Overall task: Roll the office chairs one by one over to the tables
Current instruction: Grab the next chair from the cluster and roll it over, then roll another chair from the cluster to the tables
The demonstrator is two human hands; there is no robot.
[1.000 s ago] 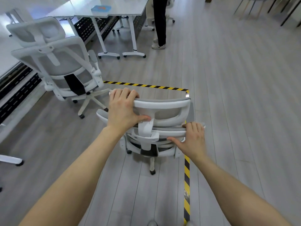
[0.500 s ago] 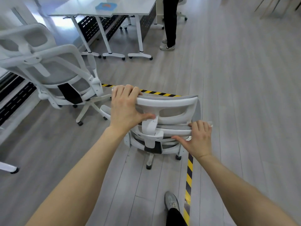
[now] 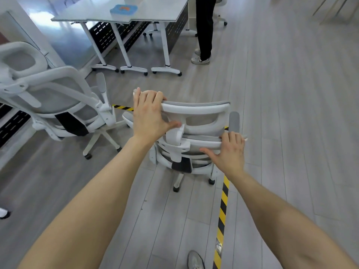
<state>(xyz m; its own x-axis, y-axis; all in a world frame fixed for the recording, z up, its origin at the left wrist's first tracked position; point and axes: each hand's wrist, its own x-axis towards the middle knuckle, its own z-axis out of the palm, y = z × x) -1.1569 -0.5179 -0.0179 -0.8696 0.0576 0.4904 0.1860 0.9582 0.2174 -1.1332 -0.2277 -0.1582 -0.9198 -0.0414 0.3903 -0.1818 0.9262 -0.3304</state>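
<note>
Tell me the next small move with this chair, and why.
Probably keep pushing it straight ahead toward the tables. The left hand grips the headrest, the right hand grips the backrest top, and another chair stands left of the path.

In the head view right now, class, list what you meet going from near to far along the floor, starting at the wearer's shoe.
Wearer's shoe → held chair, gripped by left hand and right hand → table feet → tables with a blue object on top.
</note>
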